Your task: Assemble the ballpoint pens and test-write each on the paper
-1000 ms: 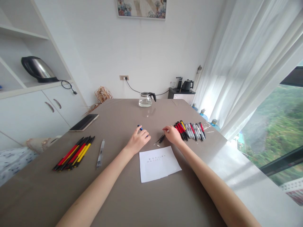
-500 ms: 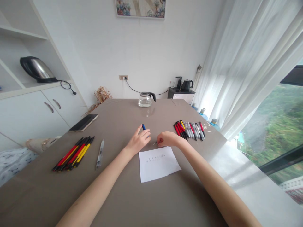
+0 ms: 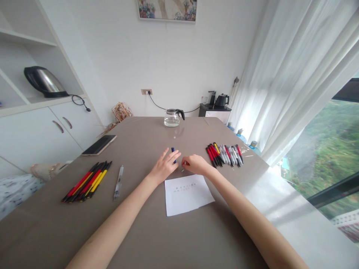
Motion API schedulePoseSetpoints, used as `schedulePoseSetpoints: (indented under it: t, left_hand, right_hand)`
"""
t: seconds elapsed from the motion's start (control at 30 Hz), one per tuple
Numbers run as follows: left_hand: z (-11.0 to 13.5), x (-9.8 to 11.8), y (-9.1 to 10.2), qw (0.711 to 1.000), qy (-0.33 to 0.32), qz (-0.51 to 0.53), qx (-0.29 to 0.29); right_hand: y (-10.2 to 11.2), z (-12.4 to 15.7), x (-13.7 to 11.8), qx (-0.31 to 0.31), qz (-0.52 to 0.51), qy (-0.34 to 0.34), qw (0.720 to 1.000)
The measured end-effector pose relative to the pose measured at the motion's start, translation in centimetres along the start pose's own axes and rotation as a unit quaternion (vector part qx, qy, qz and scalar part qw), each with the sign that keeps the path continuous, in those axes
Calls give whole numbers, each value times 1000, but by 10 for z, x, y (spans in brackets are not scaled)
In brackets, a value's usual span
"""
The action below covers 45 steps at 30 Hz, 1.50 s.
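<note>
My left hand (image 3: 165, 166) is in the middle of the brown table (image 3: 140, 231), holding a blue pen part (image 3: 173, 150) whose tip sticks up past the fingers. My right hand (image 3: 194, 164) is closed in a pinch just right of it, gripping a thin pen piece with a bit of red showing; the two hands nearly touch. A white sheet of paper (image 3: 187, 193) with small marks lies just below both hands.
A row of red, black, yellow and grey pens (image 3: 224, 154) lies to the right. Another bundle of red, yellow and black pens (image 3: 88, 182) and a clear pen (image 3: 119, 182) lie left. A dark notebook (image 3: 100, 145) and glass jug (image 3: 172, 117) sit farther back.
My right hand has moved left from beside the right pen row, carrying a thin pen piece, until it meets my left hand. The left hand has tilted its blue piece more upright.
</note>
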<state>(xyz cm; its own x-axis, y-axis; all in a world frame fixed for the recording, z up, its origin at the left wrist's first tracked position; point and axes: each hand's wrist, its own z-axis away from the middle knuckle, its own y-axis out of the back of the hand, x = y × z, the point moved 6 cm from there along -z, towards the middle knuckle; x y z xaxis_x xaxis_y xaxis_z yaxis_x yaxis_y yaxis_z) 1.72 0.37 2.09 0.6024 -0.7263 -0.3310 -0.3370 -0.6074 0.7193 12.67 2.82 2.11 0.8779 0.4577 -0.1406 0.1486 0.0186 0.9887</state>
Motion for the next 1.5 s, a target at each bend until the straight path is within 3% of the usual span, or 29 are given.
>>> schedulePoseSetpoints:
  t: [0.23, 0.43, 0.57, 0.73, 0.83, 1.03, 1.23, 1.5]
  left_hand:
    - [1, 0, -3, 1000, -9, -20, -6]
    - [1, 0, -3, 1000, -6, 10, -4]
    - [1, 2, -1, 1000, -20, 2, -4]
    - [2, 4, -1, 999, -40, 3, 11]
    - [2, 3, -5, 999, -41, 12, 1]
    - [3, 0, -7, 999, -22, 27, -1]
    - [2, 2, -6, 999, -30, 43, -11]
    - [0, 2, -4, 999, -17, 35, 1]
  right_hand:
    - [-10, -3, -3, 28, 26, -28, 999]
    - [0, -3, 9, 82, -10, -55, 995]
    - [12, -1, 11, 149, -94, -67, 982]
    - [25, 0, 0, 204, -249, -6, 947]
    - [24, -3, -7, 194, -298, 10, 934]
    - [22, -18, -3, 164, -355, -34, 920]
    - [28, -26, -9, 125, -335, -27, 934]
    - [30, -24, -10, 168, -279, -37, 945]
